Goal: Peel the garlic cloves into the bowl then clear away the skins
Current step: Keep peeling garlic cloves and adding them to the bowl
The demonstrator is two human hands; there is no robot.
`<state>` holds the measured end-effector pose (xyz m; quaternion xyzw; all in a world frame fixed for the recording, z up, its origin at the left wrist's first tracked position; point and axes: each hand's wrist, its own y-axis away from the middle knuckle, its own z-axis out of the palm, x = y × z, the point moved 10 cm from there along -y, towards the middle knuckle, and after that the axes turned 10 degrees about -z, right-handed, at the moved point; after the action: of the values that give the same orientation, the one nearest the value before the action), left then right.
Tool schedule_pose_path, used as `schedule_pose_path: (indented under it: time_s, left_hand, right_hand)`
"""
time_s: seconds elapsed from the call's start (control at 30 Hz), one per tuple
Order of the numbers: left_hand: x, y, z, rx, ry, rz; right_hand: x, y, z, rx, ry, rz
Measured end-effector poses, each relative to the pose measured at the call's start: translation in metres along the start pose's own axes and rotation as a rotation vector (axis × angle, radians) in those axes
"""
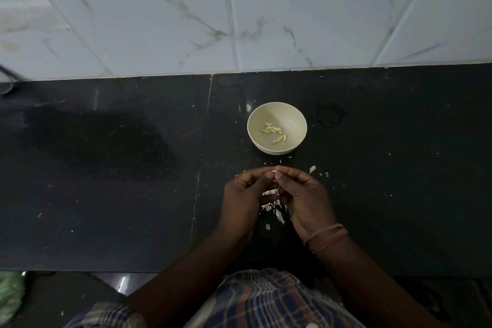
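Note:
A cream bowl [292, 117] stands on the black counter, with several peeled garlic cloves [274, 132] lying in its bottom. Just in front of the bowl, my left hand [246, 194] and my right hand [303, 194] meet fingertip to fingertip, pinching a small garlic clove [274, 168] between them; most of it is hidden by the fingers. A strip of skin hangs from it between my palms. Loose white garlic skins [277, 210] lie on the counter below my hands. One more pale piece [312, 168] lies just right of my right hand.
The black stone counter [106, 181] runs to a white marble-tiled wall [239, 21] behind. Tiny skin flecks are scattered across the counter. A faint dark ring mark [330, 114] sits right of the bowl. Something green [10, 293] shows at the lower left edge.

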<state>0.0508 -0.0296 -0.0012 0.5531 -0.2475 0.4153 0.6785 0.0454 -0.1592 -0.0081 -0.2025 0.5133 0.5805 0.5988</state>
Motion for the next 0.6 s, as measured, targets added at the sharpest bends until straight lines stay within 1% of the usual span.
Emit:
schedule_pose_path:
  time_s: [0.07,0.2,0.3,0.43,0.6]
  left_hand:
    - [-0.001,0.001,-0.002,0.016,0.001,-0.009]
    - [-0.003,0.001,-0.006,0.050,-0.017,0.013]
    - [-0.007,0.000,-0.007,0.053,0.012,0.009]
    - [-0.015,-0.002,-0.009,0.039,0.050,-0.020]
    - [-0.022,-0.006,-0.004,-0.031,0.103,-0.058]
  right_hand:
    - [-0.005,-0.002,-0.005,0.003,0.166,-0.068]
    - [-0.025,0.000,0.000,-0.066,0.543,-0.252]
    - [-0.033,0.001,0.005,-0.080,0.740,-0.338]
    - [-0.030,0.001,0.003,-0.071,0.790,-0.342]
    - [-0.030,0.001,0.004,-0.108,0.878,-0.384]
